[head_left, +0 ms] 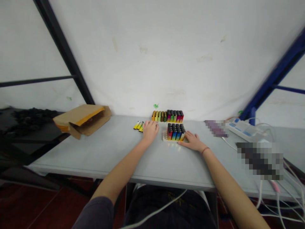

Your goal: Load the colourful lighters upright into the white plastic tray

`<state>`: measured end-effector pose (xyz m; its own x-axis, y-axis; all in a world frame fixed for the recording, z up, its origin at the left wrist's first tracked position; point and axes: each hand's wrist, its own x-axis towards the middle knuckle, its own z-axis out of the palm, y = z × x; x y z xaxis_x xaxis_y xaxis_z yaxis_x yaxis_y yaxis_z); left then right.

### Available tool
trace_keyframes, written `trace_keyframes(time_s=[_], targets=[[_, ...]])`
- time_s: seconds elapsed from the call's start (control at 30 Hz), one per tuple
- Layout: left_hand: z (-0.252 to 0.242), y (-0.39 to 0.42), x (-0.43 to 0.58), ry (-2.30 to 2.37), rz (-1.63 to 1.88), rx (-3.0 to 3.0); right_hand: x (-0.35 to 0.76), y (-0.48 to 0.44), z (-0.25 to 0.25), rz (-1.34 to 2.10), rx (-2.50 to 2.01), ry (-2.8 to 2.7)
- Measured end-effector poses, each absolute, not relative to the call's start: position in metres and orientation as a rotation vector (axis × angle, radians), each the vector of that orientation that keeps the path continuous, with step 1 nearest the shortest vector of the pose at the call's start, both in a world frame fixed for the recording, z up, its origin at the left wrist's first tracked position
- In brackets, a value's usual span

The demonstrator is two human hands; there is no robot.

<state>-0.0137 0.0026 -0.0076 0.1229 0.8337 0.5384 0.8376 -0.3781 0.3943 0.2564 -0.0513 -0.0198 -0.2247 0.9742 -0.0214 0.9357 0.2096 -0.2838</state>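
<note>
A white tray [165,136] holding several upright coloured lighters [175,132] stands on the grey table [107,149]. My right hand [193,142] rests flat beside the tray's right side, fingers touching its edge. My left hand [150,131] lies palm down just left of the tray, fingers curled over loose yellow lighters [138,125] lying on the table; whether it grips one is hidden. A second row of lighters [168,116] in another tray stands farther back against the wall.
An open brown cardboard box [82,120] lies on its side at the table's left end. At the right are a white power strip [245,129], tangled white cables [278,190] and blurred objects. Black metal frame bars stand at left, blue ones at right.
</note>
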Motion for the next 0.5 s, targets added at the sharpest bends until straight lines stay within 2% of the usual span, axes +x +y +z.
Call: trace_keyframes(time_s=[0.1, 0.17, 0.5], targets=[[-0.0107, 0.0053, -0.0232, -1.889, -0.739, -2.204, 0.2561, -0.0519, -0.0189, 0.36, -1.843, -2.311], [-0.0138, 0.0046, -0.0249, -1.888, -0.609, -2.223, 0.2556, -0.0524, -0.018, 0.362, -1.839, -2.314], [-0.0133, 0.0013, -0.0178, -1.973, -0.567, -2.178, 0.255, -0.0522, -0.0179, 0.401, -1.85, -2.305]])
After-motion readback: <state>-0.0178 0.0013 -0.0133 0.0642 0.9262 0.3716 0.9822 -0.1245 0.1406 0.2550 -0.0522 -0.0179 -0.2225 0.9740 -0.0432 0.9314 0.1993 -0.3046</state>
